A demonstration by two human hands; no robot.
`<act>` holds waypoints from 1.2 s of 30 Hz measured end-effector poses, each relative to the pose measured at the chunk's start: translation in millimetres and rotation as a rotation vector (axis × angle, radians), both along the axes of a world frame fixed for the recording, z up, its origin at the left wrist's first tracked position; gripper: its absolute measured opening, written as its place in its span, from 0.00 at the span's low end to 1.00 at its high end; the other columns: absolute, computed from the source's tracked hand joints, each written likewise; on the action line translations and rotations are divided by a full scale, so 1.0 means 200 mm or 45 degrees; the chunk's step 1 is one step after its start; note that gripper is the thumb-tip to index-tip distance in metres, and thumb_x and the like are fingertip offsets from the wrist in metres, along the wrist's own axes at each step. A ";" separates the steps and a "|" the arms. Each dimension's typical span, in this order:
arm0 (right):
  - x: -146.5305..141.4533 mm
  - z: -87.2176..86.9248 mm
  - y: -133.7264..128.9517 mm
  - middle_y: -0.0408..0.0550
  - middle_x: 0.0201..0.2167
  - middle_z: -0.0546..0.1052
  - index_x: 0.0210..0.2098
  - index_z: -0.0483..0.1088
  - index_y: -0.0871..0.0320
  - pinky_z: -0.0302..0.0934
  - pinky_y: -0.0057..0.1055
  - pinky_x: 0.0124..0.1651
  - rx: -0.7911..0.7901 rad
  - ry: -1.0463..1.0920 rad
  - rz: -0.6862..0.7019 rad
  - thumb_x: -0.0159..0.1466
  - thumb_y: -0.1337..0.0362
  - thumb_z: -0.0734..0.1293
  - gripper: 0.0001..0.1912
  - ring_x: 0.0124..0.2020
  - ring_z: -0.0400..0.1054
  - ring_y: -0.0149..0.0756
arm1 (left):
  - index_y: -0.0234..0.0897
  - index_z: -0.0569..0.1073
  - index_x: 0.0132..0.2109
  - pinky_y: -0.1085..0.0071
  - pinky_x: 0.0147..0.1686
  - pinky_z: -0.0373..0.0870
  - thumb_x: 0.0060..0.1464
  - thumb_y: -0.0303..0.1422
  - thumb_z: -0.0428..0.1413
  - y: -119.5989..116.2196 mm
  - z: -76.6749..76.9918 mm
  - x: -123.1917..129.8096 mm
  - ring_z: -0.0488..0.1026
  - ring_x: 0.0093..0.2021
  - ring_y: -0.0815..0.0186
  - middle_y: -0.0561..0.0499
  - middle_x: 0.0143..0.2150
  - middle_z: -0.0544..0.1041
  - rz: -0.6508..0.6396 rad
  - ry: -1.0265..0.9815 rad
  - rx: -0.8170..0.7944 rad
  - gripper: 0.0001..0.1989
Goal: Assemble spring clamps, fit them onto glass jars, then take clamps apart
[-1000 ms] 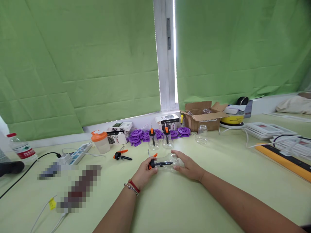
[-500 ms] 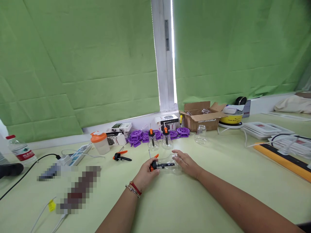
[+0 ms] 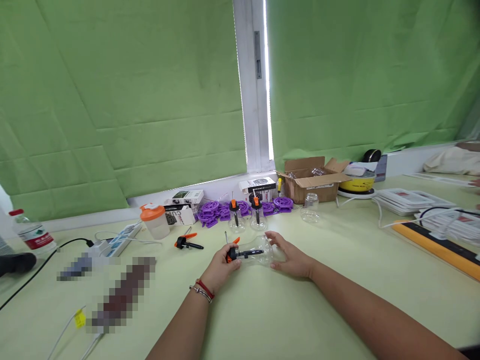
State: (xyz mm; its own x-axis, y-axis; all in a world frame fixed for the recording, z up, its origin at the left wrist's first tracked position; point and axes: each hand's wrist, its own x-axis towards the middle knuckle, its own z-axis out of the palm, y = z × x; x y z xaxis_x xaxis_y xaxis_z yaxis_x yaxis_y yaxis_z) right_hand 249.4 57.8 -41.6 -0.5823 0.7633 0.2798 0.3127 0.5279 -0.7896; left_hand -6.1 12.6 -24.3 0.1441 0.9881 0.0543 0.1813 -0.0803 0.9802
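My left hand (image 3: 219, 267) is closed around the black-and-orange pump top (image 3: 231, 254) of a clear bottle (image 3: 258, 248). The bottle lies sideways above the table, its base toward the right, and a black tube shows inside it. At the base, my right hand (image 3: 292, 255) has its fingers on the far side and its thumb on the near side. Left of my hands lies a loose black-and-orange pump top (image 3: 188, 242). Behind stand two upright bottles with such tops, one left (image 3: 236, 220) and one right (image 3: 258, 217). A topless clear bottle (image 3: 310, 209) stands farther right.
Purple plastic parts (image 3: 208, 212), small boxes (image 3: 258, 187) and an open carton (image 3: 311, 185) line the back. An orange-lidded cup (image 3: 154, 220) and a power strip (image 3: 123, 239) are at left. A yellow-and-black bar (image 3: 438, 247) lies at right. Part of another person's hand (image 3: 475, 183) shows at the right edge.
My left hand and the bottle have shifted slightly left. My right hand's thumb and fingers are now spread wider around the base. Another person's hand has appeared at the right edge.
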 end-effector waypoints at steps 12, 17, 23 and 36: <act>0.00 -0.03 0.04 0.53 0.51 0.66 0.59 0.51 0.56 0.54 0.44 0.56 0.044 -0.010 -0.055 0.55 0.55 0.66 0.36 0.52 0.60 0.45 | 0.35 0.66 0.50 0.69 0.38 0.66 0.43 0.35 0.59 0.01 -0.02 0.00 0.63 0.32 0.71 0.53 0.36 0.65 -0.025 0.006 0.025 0.25; -0.01 0.00 0.03 0.51 0.45 0.69 0.54 0.61 0.58 0.58 0.41 0.52 0.029 -0.027 -0.070 0.58 0.47 0.61 0.30 0.47 0.63 0.44 | 0.36 0.66 0.50 0.69 0.39 0.66 0.43 0.34 0.59 0.00 -0.01 0.00 0.64 0.34 0.70 0.52 0.37 0.65 -0.017 0.021 0.015 0.25; -0.03 0.03 0.03 0.48 0.37 0.73 0.37 0.71 0.56 0.58 0.41 0.50 0.060 -0.019 -0.113 0.62 0.43 0.50 0.28 0.42 0.64 0.43 | 0.35 0.66 0.50 0.68 0.40 0.66 0.42 0.32 0.59 -0.01 0.01 0.02 0.63 0.34 0.70 0.52 0.37 0.65 -0.036 0.027 0.014 0.25; -0.04 0.02 0.04 0.50 0.38 0.73 0.34 0.72 0.57 0.57 0.43 0.52 0.015 0.013 -0.173 0.62 0.41 0.47 0.32 0.44 0.65 0.45 | 0.37 0.66 0.50 0.69 0.39 0.65 0.43 0.34 0.59 -0.01 -0.01 0.02 0.64 0.34 0.69 0.50 0.40 0.66 -0.066 0.028 0.050 0.25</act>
